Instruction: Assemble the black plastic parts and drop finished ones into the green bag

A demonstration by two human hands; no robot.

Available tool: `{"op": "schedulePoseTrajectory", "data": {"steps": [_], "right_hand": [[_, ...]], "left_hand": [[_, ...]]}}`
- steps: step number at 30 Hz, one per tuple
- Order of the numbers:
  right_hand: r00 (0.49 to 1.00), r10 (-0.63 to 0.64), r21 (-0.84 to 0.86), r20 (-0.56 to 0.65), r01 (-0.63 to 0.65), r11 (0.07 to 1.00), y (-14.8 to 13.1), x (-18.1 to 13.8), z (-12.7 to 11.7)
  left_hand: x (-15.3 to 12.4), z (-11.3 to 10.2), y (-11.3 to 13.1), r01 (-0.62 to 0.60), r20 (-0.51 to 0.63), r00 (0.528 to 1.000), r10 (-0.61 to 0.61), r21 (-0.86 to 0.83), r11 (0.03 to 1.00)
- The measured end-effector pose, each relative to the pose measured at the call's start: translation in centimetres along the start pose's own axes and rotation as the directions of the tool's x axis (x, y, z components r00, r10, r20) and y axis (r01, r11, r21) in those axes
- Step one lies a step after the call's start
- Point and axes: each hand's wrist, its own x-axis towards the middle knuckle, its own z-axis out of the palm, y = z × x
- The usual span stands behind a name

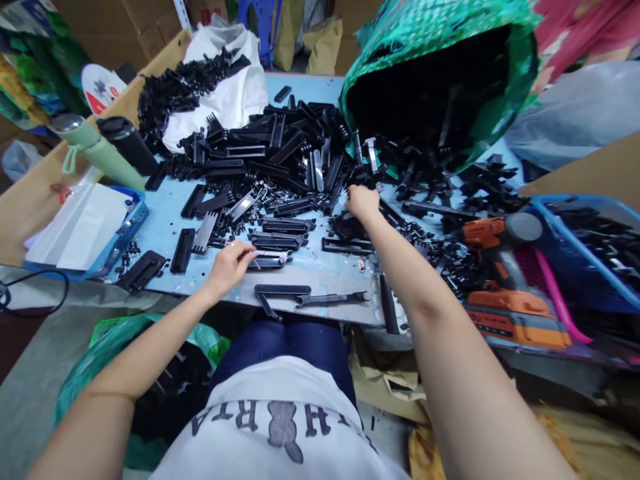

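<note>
My left hand (231, 269) is closed in a pinch beside a dark arm-shaped part (270, 260) near the table's front edge; what is between its fingertips is too small to name. Farther out, my right hand (363, 202) reaches down into black plastic parts, fingers curled and their tips hidden. Between the hands lie several assembled black parts (280, 240) in a stack. Close to the front edge rest a hinged black part (283, 291) and a fork-ended black part (333, 299). Small loose hardware (255, 197) is scattered beyond my left hand.
A large pile of black parts (280, 137) covers the back. A green woven sack (435, 40) lies open at back right. An orange cordless drill (510, 287) and a blue basket (590, 200) are at right. A bottle (103, 153) and a blue tray (140, 217) stand left.
</note>
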Motion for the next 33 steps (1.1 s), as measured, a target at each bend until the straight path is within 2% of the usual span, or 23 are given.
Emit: {"op": "schedulePoseTrajectory", "data": {"steps": [3, 5, 7, 9, 11, 15, 18, 20, 22, 24, 26, 28, 30, 33], "right_hand": [[0.975, -0.022, 0.224, -0.219, 0.072, 0.972, 0.1, -2.2, -0.2], [0.946, -0.053, 0.378, -0.321, 0.179, 0.908, -0.4, -4.3, -0.5], [0.926, -0.121, 0.493, -0.357, 0.297, 0.818, -1.0, -7.1, -0.8], [0.92, -0.202, 0.582, -0.337, 0.372, 0.723, -1.8, -10.2, -1.2], [0.923, -0.269, 0.652, -0.277, 0.386, 0.652, -2.5, -13.4, -1.6], [0.907, -0.404, 0.717, -0.117, 0.358, 0.598, -3.6, -18.2, -1.8], [0.874, -0.483, 0.711, -0.057, 0.375, 0.595, -3.9, -19.9, -1.4], [0.85, -0.523, 0.694, -0.066, 0.416, 0.588, -4.1, -20.4, -1.0], [0.823, -0.561, 0.666, -0.089, 0.468, 0.581, -4.3, -20.5, -0.7], [0.797, -0.594, 0.603, -0.106, 0.527, 0.599, -4.6, -20.7, -0.7], [0.774, -0.626, 0.483, -0.098, 0.587, 0.65, -5.1, -21.0, -0.9], [0.747, -0.662, 0.332, -0.059, 0.64, 0.693, -5.6, -21.3, -1.2], [0.716, -0.698, 0.22, -0.008, 0.682, 0.697, -6.0, -21.7, -1.4], [0.68, -0.733, 0.193, 0.011, 0.718, 0.669, -6.3, -22.0, -1.1]], "left_hand": [[-4.9, 0.3, 0.6, 0.033, -0.042, 0.999, -0.034, -0.024, 0.999], [-6.4, 1.1, 0.7, -0.006, -0.066, 0.998, 0.007, 0.017, 1.0], [-6.9, 1.8, 0.7, -0.059, -0.099, 0.993, 0.066, 0.072, 0.996], [-7.0, 2.3, 0.8, -0.096, -0.139, 0.984, 0.112, 0.118, 0.988], [-7.0, 2.6, 1.1, -0.129, -0.168, 0.974, 0.154, 0.152, 0.98], [-7.3, 3.3, 1.4, -0.221, -0.122, 0.963, 0.242, 0.163, 0.961], [-7.5, 3.5, 1.3, -0.194, -0.128, 0.97, 0.206, 0.098, 0.976], [-7.5, 3.6, 1.2, -0.079, -0.229, 0.97, 0.086, 0.038, 0.996], [-7.5, 3.7, 1.2, 0.028, -0.309, 0.95, -0.036, -0.029, 0.999], [-7.5, 4.0, 1.2, 0.069, -0.316, 0.945, -0.083, -0.054, 0.996], [-7.7, 4.4, 1.1, 0.043, -0.294, 0.955, -0.043, -0.004, 0.999], [-8.0, 4.8, 0.8, -0.039, -0.261, 0.963, 0.059, 0.079, 0.996], [-8.4, 4.8, 0.2, -0.14, -0.223, 0.96, 0.17, 0.144, 0.98], [-8.8, 4.7, -0.7, -0.247, -0.184, 0.942, 0.282, 0.19, 0.95]]}}
